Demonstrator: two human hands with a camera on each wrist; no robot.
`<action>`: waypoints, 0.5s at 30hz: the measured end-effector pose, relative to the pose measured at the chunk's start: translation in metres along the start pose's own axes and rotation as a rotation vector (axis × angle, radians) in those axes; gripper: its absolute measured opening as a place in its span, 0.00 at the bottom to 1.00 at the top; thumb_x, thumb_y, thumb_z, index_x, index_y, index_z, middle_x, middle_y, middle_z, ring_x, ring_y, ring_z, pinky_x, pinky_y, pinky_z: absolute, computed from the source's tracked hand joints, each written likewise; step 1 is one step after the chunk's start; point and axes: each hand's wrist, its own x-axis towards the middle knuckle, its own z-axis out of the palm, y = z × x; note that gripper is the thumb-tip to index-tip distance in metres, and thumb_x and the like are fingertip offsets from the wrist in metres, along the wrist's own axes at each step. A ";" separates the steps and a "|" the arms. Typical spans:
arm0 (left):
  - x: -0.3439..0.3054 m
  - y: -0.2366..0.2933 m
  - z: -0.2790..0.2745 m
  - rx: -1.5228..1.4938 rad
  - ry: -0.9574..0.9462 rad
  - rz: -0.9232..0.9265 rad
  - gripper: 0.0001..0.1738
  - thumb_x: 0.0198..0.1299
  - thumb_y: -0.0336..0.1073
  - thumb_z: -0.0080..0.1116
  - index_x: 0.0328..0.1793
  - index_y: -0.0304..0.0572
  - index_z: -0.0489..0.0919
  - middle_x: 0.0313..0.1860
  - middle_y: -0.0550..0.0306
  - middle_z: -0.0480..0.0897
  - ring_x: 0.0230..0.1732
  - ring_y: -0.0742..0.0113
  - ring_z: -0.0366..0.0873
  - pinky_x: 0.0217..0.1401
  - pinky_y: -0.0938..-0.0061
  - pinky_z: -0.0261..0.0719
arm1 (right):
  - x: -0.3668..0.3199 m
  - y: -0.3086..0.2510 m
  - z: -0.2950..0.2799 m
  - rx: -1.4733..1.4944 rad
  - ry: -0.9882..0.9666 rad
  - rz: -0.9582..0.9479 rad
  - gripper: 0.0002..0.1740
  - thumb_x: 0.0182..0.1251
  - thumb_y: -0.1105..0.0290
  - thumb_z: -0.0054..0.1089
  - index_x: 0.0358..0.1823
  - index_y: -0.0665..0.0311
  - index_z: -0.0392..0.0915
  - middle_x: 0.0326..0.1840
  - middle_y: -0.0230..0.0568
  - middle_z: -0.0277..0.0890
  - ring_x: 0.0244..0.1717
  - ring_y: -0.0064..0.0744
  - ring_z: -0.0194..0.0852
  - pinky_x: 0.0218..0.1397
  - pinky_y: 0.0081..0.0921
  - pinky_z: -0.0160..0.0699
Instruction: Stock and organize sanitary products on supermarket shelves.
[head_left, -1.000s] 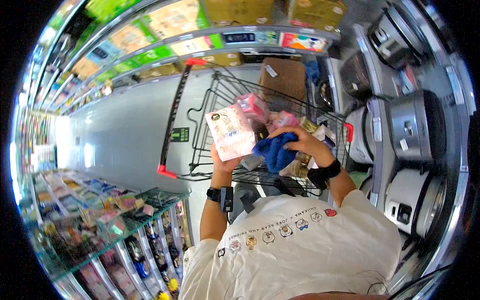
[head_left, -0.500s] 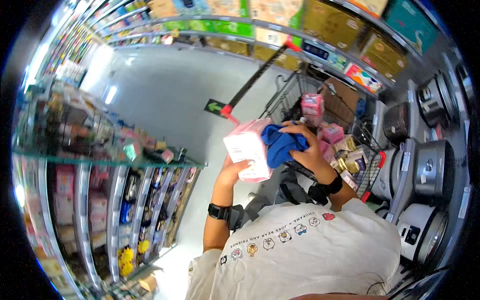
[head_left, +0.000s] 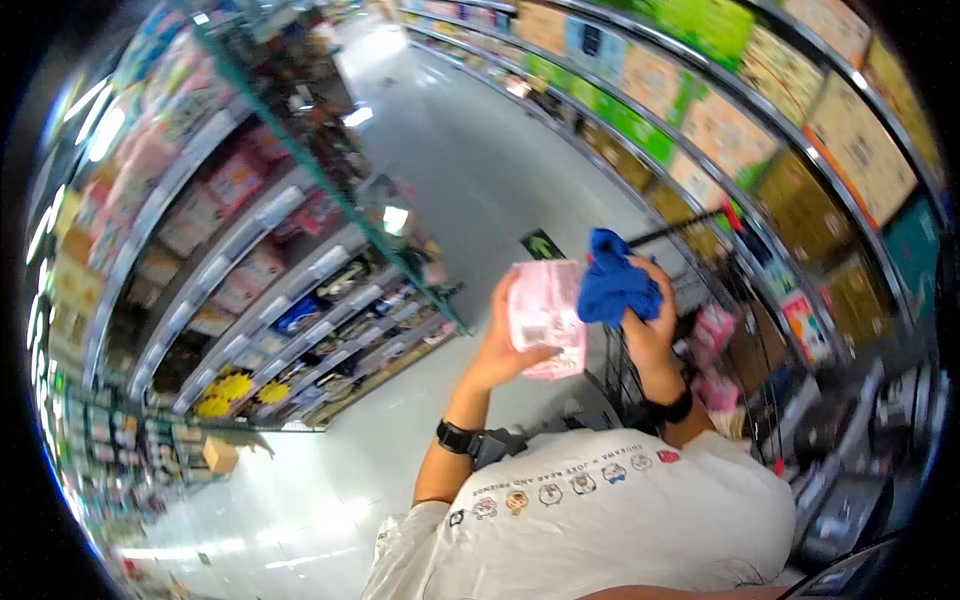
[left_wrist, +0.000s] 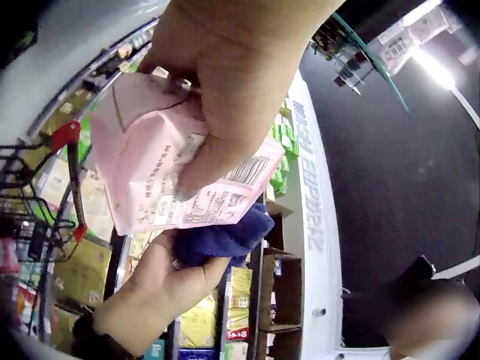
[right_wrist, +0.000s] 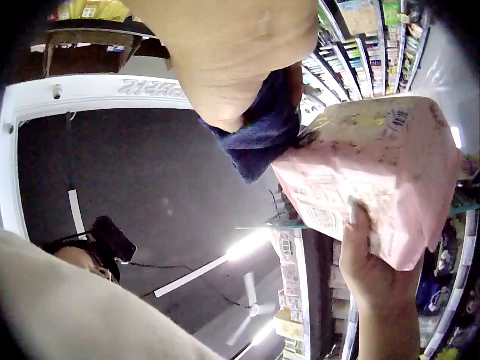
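Note:
My left hand (head_left: 497, 350) grips a pink plastic-wrapped pack (head_left: 545, 315), thumb across its printed side. A barcode shows on this pack (left_wrist: 161, 169) in the left wrist view. Bunched in my right hand (head_left: 652, 318) is a blue cloth (head_left: 612, 283), held just right of the pack. In the right wrist view, the cloth (right_wrist: 259, 142) hangs below my right hand (right_wrist: 240, 56), with its corner right at the pack's edge (right_wrist: 367, 172). Both things are up in front of my chest.
A black wire shopping cart with a red handle corner (head_left: 733, 217) stands to the right, holding pink packs (head_left: 714, 330). Stocked shelves (head_left: 260, 250) with a green edge rise on the left. Boxes (head_left: 735, 140) line shelves at upper right. A green arrow sign (head_left: 541, 244) marks the aisle floor.
My body has turned left, so the cart has shifted to the right of the view and the left shelves have come closer. The pack and cloth have moved from over the cart to beside it.

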 end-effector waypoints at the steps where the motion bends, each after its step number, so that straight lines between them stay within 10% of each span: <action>1: 0.000 -0.001 -0.006 0.193 0.023 0.040 0.62 0.32 0.25 0.71 0.74 0.47 0.43 0.69 0.46 0.54 0.69 0.54 0.54 0.69 0.61 0.57 | 0.000 0.011 0.000 0.088 0.004 0.052 0.32 0.41 0.88 0.49 0.54 0.63 0.69 0.57 0.46 0.66 0.59 0.38 0.64 0.64 0.32 0.58; 4: 0.001 0.003 -0.010 0.547 -0.070 0.165 0.59 0.27 0.35 0.75 0.71 0.44 0.54 0.67 0.45 0.58 0.66 0.46 0.57 0.69 0.60 0.54 | 0.009 0.012 0.013 -0.079 -0.143 -0.034 0.31 0.40 0.87 0.50 0.52 0.63 0.69 0.54 0.45 0.69 0.61 0.41 0.63 0.65 0.35 0.57; 9: -0.016 -0.012 -0.003 0.242 0.043 -0.019 0.59 0.27 0.36 0.73 0.71 0.44 0.55 0.65 0.47 0.62 0.65 0.50 0.59 0.69 0.63 0.53 | 0.011 0.036 0.020 -0.115 -0.325 -0.013 0.30 0.40 0.88 0.51 0.51 0.62 0.71 0.53 0.45 0.71 0.62 0.43 0.63 0.66 0.35 0.55; 15: -0.025 -0.005 -0.009 0.356 0.062 -0.046 0.59 0.28 0.30 0.72 0.72 0.43 0.52 0.68 0.50 0.60 0.69 0.59 0.56 0.71 0.68 0.52 | 0.007 0.102 0.020 -0.021 -0.207 0.239 0.27 0.49 0.83 0.58 0.55 0.67 0.67 0.52 0.42 0.70 0.54 0.35 0.69 0.61 0.29 0.62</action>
